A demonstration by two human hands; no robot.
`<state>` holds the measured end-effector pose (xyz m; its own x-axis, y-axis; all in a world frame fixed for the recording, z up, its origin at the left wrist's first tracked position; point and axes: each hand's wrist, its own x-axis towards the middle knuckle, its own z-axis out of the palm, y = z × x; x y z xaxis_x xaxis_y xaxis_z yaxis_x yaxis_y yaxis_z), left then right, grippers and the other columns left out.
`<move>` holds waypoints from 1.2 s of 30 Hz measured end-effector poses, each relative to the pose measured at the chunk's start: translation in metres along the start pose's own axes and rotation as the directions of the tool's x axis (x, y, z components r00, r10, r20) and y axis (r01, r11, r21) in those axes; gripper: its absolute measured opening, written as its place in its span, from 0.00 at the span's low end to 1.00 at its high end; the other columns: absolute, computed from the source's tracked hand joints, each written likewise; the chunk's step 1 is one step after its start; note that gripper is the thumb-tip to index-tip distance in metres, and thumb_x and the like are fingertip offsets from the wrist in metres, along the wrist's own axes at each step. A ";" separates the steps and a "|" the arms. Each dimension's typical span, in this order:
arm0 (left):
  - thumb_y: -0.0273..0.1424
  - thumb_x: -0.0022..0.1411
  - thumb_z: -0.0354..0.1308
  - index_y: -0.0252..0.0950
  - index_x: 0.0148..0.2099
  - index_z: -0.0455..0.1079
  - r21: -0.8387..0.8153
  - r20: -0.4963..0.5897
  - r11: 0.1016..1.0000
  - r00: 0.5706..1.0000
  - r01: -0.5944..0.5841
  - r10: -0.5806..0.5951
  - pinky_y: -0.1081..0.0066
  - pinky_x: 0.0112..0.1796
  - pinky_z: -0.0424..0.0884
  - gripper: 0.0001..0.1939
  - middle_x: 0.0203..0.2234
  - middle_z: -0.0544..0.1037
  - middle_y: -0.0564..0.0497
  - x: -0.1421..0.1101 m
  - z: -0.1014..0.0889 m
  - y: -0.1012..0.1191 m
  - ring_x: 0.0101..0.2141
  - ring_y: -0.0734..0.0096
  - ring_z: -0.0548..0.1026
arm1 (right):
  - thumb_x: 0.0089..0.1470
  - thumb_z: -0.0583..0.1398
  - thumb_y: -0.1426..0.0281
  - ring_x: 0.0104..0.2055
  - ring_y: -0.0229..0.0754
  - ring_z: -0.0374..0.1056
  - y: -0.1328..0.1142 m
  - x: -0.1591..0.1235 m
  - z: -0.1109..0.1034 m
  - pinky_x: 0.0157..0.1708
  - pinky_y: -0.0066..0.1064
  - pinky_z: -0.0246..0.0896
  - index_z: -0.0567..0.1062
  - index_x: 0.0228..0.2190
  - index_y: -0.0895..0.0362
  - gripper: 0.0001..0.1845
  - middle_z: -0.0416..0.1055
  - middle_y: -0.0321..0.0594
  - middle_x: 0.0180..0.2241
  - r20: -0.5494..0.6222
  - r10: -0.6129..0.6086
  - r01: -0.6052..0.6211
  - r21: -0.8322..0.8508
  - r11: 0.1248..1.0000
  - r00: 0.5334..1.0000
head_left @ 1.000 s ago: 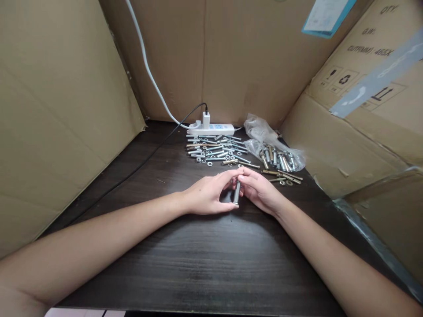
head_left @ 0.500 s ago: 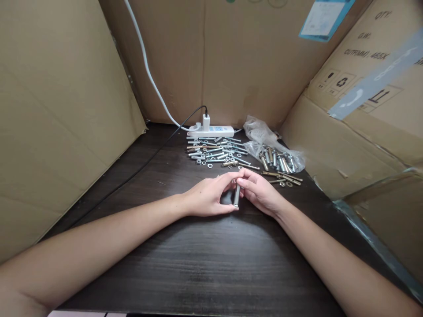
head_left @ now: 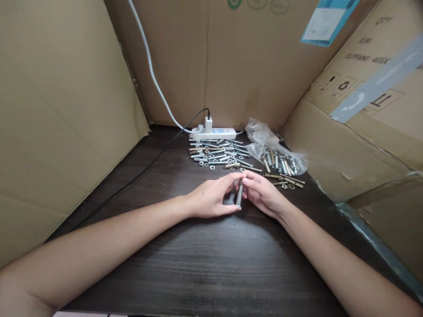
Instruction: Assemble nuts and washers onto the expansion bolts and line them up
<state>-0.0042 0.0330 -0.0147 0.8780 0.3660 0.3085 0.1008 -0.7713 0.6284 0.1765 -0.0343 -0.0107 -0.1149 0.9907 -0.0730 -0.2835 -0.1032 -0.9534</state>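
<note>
My left hand (head_left: pixel 211 199) and my right hand (head_left: pixel 264 195) meet over the dark wooden table (head_left: pixel 205 264), both pinching one silver expansion bolt (head_left: pixel 239 194) that stands nearly upright between them. My left fingers close on its upper end and my left thumb sits near its lower end. My right fingertips grip the top. Just behind the hands lie several loose bolts and washers (head_left: pixel 218 153).
A clear plastic bag (head_left: pixel 274 149) with more bolts lies at the right rear. A white power strip (head_left: pixel 214 132) with a white cable and a black cable sits against the back. Cardboard walls (head_left: pixel 59 114) enclose the table on the left, back and right.
Both hands stay on the bolt in the same spot with small finger shifts at its top. The camera view has tilted slightly.
</note>
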 end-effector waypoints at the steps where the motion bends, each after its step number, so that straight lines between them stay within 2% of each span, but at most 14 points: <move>1: 0.36 0.54 0.60 0.40 0.64 0.46 -0.004 -0.006 1.000 1.000 0.001 -0.001 0.67 0.37 0.69 0.40 0.36 0.70 0.50 0.000 0.000 0.000 0.33 0.69 0.71 | 0.50 0.63 0.65 0.26 0.34 0.58 0.000 0.000 0.000 0.27 0.27 0.52 0.70 0.30 0.57 0.09 0.66 0.34 0.27 -0.005 -0.003 0.003 -0.009 1.000 1.000; 8: 0.36 0.54 0.60 0.40 0.64 0.47 -0.020 -0.002 1.000 1.000 -0.013 0.013 0.67 0.38 0.70 0.39 0.37 0.70 0.50 0.001 0.000 0.000 0.34 0.68 0.71 | 0.51 0.61 0.66 0.30 0.37 0.62 -0.001 0.000 0.001 0.26 0.28 0.53 0.74 0.32 0.57 0.08 0.69 0.38 0.30 0.022 0.002 -0.003 0.042 0.999 1.000; 19: 0.31 0.56 0.57 0.39 0.64 0.45 0.033 0.024 0.999 1.000 -0.002 0.002 0.72 0.32 0.66 0.37 0.33 0.68 0.53 0.000 -0.001 0.000 0.28 0.73 0.67 | 0.51 0.63 0.64 0.29 0.34 0.60 0.001 0.001 0.000 0.27 0.27 0.52 0.72 0.32 0.57 0.09 0.69 0.37 0.31 0.046 -0.035 0.037 -0.046 0.998 0.998; 27: 0.28 0.55 0.56 0.41 0.63 0.44 0.081 0.047 0.997 0.999 0.012 -0.015 0.73 0.31 0.66 0.37 0.32 0.69 0.54 -0.001 0.001 -0.002 0.28 0.73 0.69 | 0.51 0.63 0.60 0.25 0.34 0.57 0.009 0.003 -0.003 0.26 0.28 0.53 0.69 0.30 0.57 0.13 0.66 0.34 0.27 -0.036 -0.100 0.089 -0.235 0.968 0.994; 29: 0.27 0.54 0.55 0.43 0.64 0.43 0.091 0.026 0.995 0.999 0.034 -0.036 0.72 0.33 0.66 0.38 0.34 0.69 0.53 -0.001 0.001 -0.001 0.29 0.72 0.69 | 0.52 0.61 0.59 0.26 0.34 0.57 0.009 0.003 -0.003 0.26 0.28 0.54 0.70 0.32 0.56 0.13 0.66 0.35 0.27 -0.046 -0.106 0.090 -0.274 0.958 0.993; 33: 0.28 0.55 0.56 0.42 0.63 0.45 0.056 -0.072 0.997 0.996 0.059 -0.055 0.72 0.34 0.67 0.36 0.36 0.69 0.52 0.000 0.001 -0.001 0.31 0.72 0.70 | 0.55 0.58 0.60 0.30 0.38 0.61 0.004 0.002 0.000 0.25 0.28 0.55 0.72 0.34 0.55 0.12 0.66 0.38 0.30 -0.025 -0.074 0.066 -0.245 0.967 0.997; 36: 0.31 0.55 0.57 0.42 0.63 0.45 0.050 -0.146 0.995 0.986 0.091 -0.083 0.72 0.33 0.67 0.36 0.34 0.68 0.53 0.002 0.002 -0.002 0.31 0.72 0.69 | 0.55 0.58 0.61 0.28 0.36 0.60 0.000 0.000 0.003 0.26 0.28 0.55 0.73 0.32 0.56 0.11 0.65 0.36 0.27 0.024 -0.074 0.078 -0.352 0.933 0.997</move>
<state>-0.0018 0.0336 -0.0171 0.7890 0.5009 0.3557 0.2040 -0.7598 0.6174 0.1735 -0.0345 -0.0099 -0.1161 0.9932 0.0047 0.0618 0.0119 -0.9980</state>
